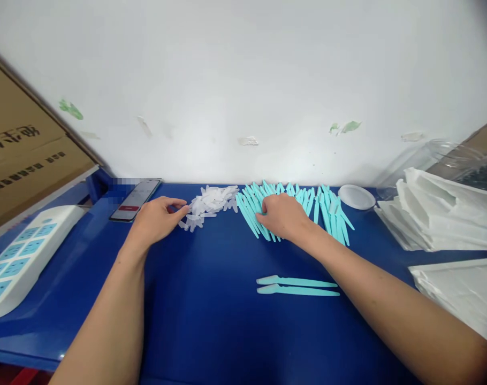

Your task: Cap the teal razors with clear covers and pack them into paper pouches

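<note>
My left hand (157, 216) reaches to the left edge of a pile of small clear plastic caps (209, 204), with its fingertips pinched together on one cap. My right hand (281, 216) lies palm down on a heap of teal plastic blades (327, 211) near the wall, its fingers curled into the left side of the heap. Whether it grips one I cannot make out. Two finished teal pieces (297, 285) lie side by side on the blue table (203, 310), closer to me than the heap.
A phone (136, 199) lies at the back left, beside a white power strip (16, 256) and a cardboard box (22, 149). A round white lid (356, 196) sits right of the heap. Stacked white bags (440, 219) and a clear jar (440, 155) fill the right side.
</note>
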`<state>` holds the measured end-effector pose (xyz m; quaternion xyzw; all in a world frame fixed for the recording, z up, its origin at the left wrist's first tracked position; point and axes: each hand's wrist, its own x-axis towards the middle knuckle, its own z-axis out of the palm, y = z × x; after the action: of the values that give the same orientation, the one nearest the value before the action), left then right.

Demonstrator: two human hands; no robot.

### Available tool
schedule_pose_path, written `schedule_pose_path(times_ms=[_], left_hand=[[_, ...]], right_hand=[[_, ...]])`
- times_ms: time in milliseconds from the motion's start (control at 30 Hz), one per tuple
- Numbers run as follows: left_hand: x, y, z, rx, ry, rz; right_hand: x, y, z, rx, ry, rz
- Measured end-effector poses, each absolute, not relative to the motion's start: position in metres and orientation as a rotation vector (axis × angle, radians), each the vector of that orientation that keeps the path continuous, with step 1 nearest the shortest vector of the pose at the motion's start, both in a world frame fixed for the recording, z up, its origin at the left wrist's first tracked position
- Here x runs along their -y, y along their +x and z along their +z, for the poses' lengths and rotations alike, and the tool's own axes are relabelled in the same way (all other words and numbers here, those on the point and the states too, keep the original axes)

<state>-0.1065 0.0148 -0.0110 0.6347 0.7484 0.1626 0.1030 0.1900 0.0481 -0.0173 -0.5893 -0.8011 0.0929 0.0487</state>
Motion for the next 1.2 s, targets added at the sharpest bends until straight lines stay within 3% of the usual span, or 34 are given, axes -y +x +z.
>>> schedule_pose_path(times_ms=[267, 600, 767, 933, 1200], left_hand=[[-0.011, -0.124, -0.008, -2.050, 1.826, 0.352], [-0.010, -0.108, -0.010, -1.807, 1.851, 0.463], [0.008, -0.053, 0.001, -1.507, 1.675, 0.661], [0.021, -0.004, -0.008, -1.383, 1.567, 0.468], [0.019, 0.001, -0.017, -1.338, 1.510, 0.452]], right_hand=[[-0.057, 0.189, -0.011, 2.319, -1.764, 0.595], [-0.027, 0.275, 0.019, 2.123, -1.285, 1.705], [-0.001, 0.294, 0.002, 2.094, -1.289, 1.745], [0.006, 0.299, -0.005, 2.073, -1.271, 1.657], [0.005, 0.306, -0.005, 2.115, -1.246, 1.636]])
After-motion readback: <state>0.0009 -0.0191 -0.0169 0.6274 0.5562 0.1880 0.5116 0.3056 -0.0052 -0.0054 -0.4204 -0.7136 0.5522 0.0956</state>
